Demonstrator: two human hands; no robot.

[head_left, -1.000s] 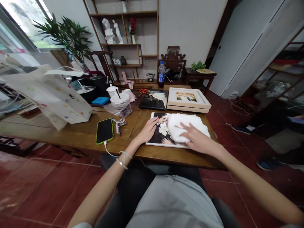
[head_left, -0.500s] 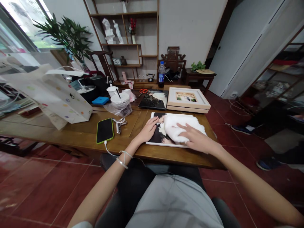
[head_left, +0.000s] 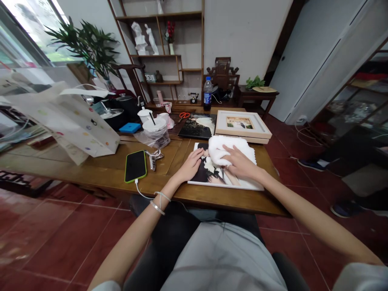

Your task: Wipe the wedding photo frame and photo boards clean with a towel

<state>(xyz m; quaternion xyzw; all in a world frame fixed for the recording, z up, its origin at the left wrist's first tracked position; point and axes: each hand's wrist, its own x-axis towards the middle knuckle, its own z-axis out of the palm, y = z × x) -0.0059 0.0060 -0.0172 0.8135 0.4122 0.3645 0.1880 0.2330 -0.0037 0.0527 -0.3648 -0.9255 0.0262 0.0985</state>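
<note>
A photo panel with white edges lies flat on the wooden table in front of me. My left hand rests on its left side, fingers stretched out and holding nothing. Over the panel's upper right part is a fluffy white cloth. My right hand presses this cloth against the picture, its fingers spread across the folds. Part of the picture is hidden under the cloth and hand.
Behind the panel lie a dark photo panel, a framed photo and orange scissors. To the left are a charging phone, a lidded cup, a blue box and a paper bag. A bottle stands at the back.
My right hand has moved the cloth up and slightly left, away from the panel's near edge, uncovering more of the lower picture. My left hand stays on the panel.
</note>
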